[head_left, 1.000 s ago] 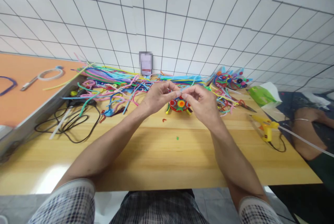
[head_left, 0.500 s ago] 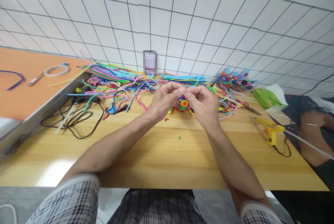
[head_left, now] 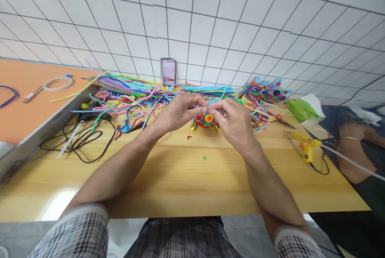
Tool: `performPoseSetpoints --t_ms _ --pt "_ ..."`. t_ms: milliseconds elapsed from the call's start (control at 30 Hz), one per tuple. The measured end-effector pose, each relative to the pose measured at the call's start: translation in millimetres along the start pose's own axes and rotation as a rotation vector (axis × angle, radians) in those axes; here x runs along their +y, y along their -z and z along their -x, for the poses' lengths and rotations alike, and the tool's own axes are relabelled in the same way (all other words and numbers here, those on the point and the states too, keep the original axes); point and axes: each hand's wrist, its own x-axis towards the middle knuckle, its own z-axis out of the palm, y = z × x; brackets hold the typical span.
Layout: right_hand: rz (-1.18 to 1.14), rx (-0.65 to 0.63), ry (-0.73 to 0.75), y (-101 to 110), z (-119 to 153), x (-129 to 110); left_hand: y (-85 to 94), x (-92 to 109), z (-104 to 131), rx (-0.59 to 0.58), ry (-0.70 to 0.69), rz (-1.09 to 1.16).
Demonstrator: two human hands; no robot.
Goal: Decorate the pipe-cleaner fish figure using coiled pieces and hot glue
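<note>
My left hand and my right hand meet above the table, thumbs and fingertips pinched together. Whatever lies between the fingertips is too small and covered to name. Just behind and below them sits a colourful figure of bent pipe cleaners, with red rims, an orange-yellow round and yellow feet; my hands hide its upper part. A small red snippet and a small green snippet lie on the wood in front of it.
Bundles of pipe cleaners line the wall, near a phone. At right are finished figures, scissors, a green packet and a yellow glue gun. A black cable coils at left. Another person's arm shows at far right.
The view has shifted slightly, so things appear a little further left. My hands stay together at the fingertips, with the left wrist now flatter and more of the figure showing.
</note>
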Motion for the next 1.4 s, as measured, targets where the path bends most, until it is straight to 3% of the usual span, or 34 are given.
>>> performPoseSetpoints --t_ms 200,300,533,633,767,900,1067,1200,1400 --pt "0.008 -0.081 -0.013 1 -1 2 1.3 2 2 -0.005 -0.009 -0.068" --pt "-0.086 -0.055 -0.085 -1 -1 3 0.6 4 2 0.024 -0.016 -0.028" --pt "-0.574 0.069 -0.359 -21 1 1 -32.6 2 5 0.258 0.198 0.593" --pt "-0.614 0.092 -0.371 -21 1 1 -40.3 -3 5 0.246 0.264 0.737" --pt "-0.527 0.051 -0.349 -12 -1 3 -22.3 -6 2 0.132 0.184 0.501" --pt "-0.301 -0.010 -0.246 -8 -1 2 -1.6 -5 -1 0.056 0.055 0.200" --pt "-0.139 0.004 -0.166 -10 2 0 3.5 -5 0 -0.013 -0.009 -0.025" --pt "-0.201 -0.007 -0.219 -8 1 -2 0.7 -5 0 -0.032 0.003 0.008" --pt "-0.480 0.076 -0.374 -21 0 0 -30.0 -4 3 0.204 0.166 0.416"
